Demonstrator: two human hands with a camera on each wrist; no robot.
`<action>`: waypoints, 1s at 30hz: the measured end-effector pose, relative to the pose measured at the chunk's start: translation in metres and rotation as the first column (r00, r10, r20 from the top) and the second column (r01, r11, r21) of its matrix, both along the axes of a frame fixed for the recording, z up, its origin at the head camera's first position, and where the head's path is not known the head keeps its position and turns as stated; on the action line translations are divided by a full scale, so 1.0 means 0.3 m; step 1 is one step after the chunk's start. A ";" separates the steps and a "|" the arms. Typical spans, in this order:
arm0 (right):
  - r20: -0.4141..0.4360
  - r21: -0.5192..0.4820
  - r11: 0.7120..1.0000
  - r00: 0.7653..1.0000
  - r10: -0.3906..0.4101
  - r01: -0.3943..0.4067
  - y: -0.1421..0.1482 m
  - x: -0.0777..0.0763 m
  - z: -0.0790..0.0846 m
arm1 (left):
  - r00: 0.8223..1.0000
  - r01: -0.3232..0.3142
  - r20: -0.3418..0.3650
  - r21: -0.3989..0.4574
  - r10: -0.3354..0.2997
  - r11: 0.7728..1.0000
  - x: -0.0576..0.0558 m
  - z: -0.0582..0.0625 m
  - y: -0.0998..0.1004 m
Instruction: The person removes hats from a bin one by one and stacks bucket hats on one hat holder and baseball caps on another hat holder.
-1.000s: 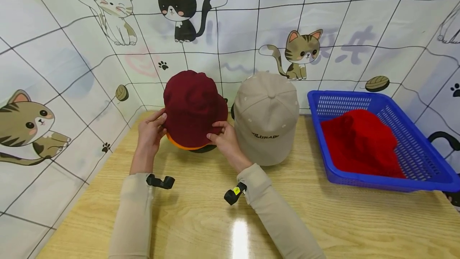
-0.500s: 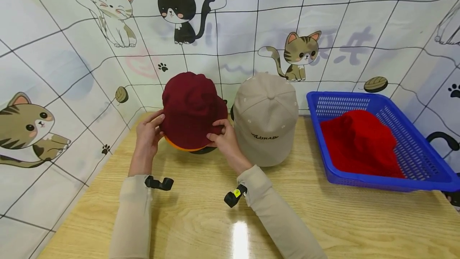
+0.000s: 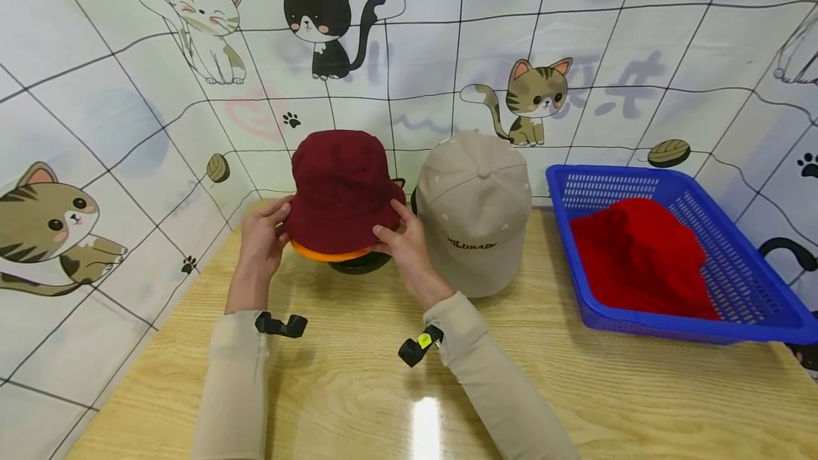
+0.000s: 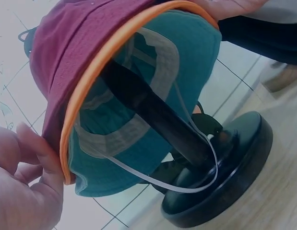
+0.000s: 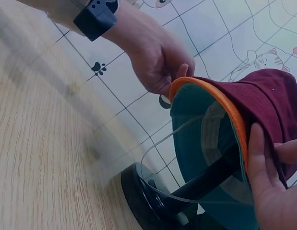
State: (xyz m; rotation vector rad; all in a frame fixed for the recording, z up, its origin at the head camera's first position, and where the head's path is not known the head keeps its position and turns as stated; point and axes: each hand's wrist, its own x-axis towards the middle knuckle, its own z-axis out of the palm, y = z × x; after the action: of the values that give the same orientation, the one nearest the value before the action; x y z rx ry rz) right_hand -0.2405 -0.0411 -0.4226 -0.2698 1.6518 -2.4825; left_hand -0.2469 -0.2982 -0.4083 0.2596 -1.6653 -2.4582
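A maroon bucket hat (image 3: 341,194) sits on a black hat stand (image 4: 158,124) at the left of the table. Below its brim shows an orange edge (image 3: 329,255), and in both wrist views a teal inside (image 4: 186,52) with a pale band and a thin white cord. Whether these belong to the same hat, I cannot tell. My left hand (image 3: 260,236) pinches the brim at its left side. At the right front, my right hand (image 3: 405,247) pinches the brim between thumb and fingers. A beige cap (image 3: 476,204) with dark lettering stands right beside my right hand.
To the right, a blue plastic basket (image 3: 591,307) holds a red cloth item (image 3: 645,254). The wooden table (image 3: 358,375) backs onto a wall covering (image 3: 422,48) printed with cats and grid lines. Beneath the hat, the stand's round base (image 4: 220,177) rests on the table.
The maroon hat's crown has gone from crumpled to fuller and flatter-topped, and its front brim has risen, baring more of the stand's base. My right hand has shifted slightly up and right.
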 end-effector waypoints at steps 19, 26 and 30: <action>0.072 0.117 0.993 0.997 -0.036 0.027 -0.022 -0.008 -0.044 | 0.996 -0.027 0.085 -0.059 0.032 0.998 -0.027 -0.054 0.006; 0.045 0.174 0.983 0.997 -0.066 0.057 -0.023 0.001 -0.034 | 0.989 -0.087 0.098 -0.203 0.108 0.975 -0.021 -0.039 0.018; 0.016 0.227 0.969 0.995 -0.101 0.095 -0.028 0.012 -0.026 | 0.985 -0.098 0.115 -0.232 0.127 0.968 -0.016 -0.040 0.023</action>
State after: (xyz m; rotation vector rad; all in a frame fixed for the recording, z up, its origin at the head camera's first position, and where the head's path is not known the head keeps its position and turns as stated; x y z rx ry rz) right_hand -0.2369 -0.0494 -0.4304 -0.1284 1.9584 -2.3231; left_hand -0.2517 -0.2911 -0.4201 0.4778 -1.9060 -2.1882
